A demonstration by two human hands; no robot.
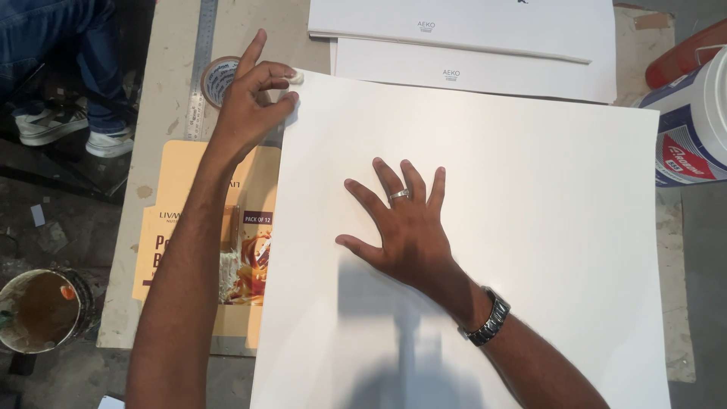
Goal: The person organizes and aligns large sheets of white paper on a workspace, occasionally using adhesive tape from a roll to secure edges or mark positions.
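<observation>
A large white sheet (530, 189) lies flat over the worktable. My right hand (405, 223) rests palm down on its middle with fingers spread; it wears a ring, and a metal watch sits on the wrist. My left hand (254, 102) pinches the sheet's far left corner (297, 77) between thumb and fingers, index finger pointing up. A roll of tape (216, 76) sits just behind that hand.
A steel ruler (198, 68) lies along the table's left side. A flattened orange carton (250, 250) with a brush (229, 257) on it lies left of the sheet. White boards (469, 38) are stacked at the back. A white tub (693, 121) stands right. A bucket (42, 310) and a person's legs (68, 68) are on the floor at left.
</observation>
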